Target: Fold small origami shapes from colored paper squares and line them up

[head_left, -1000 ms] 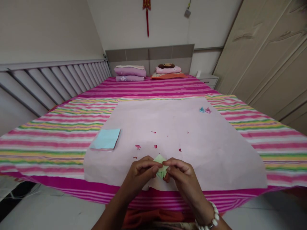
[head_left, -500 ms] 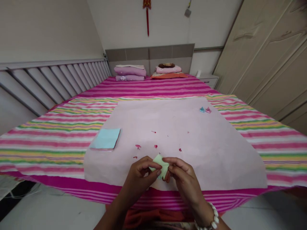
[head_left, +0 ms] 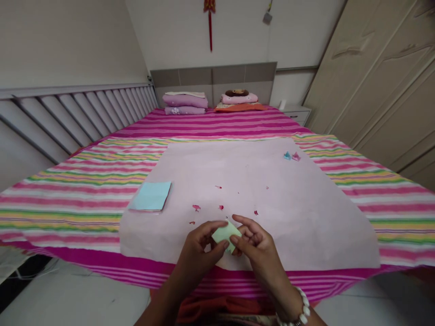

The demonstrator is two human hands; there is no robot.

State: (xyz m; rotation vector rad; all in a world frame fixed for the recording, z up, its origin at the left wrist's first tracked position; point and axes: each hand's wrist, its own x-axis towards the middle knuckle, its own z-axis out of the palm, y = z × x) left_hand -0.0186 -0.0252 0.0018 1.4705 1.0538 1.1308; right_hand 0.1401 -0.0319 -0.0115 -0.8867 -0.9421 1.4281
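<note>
A small folded piece of light green paper (head_left: 224, 232) is held between my two hands above the near edge of a large pale sheet (head_left: 306, 217). My left hand (head_left: 203, 246) pinches its left side between thumb and fingers. On the right side, my right hand (head_left: 254, 242) grips it with the thumb on the front face and fingers behind; the index finger is raised off the top. Parts of the paper's back and lower edge are hidden by the fingers. A white bead bracelet (head_left: 303, 305) circles my right wrist.
A stack of coloured paper, light blue on top (head_left: 152, 195), lies at the sheet's left. Two small folded paper pieces, blue (head_left: 287, 155) and pink (head_left: 296, 156), stand at the far right. Several red marks or scraps (head_left: 196, 208) dot the middle. Striped bedding (head_left: 84, 181) surrounds the sheet.
The green paper has been turned and shows a broader, flatter face. My right thumb has moved onto its front, and my right index finger has lifted away.
</note>
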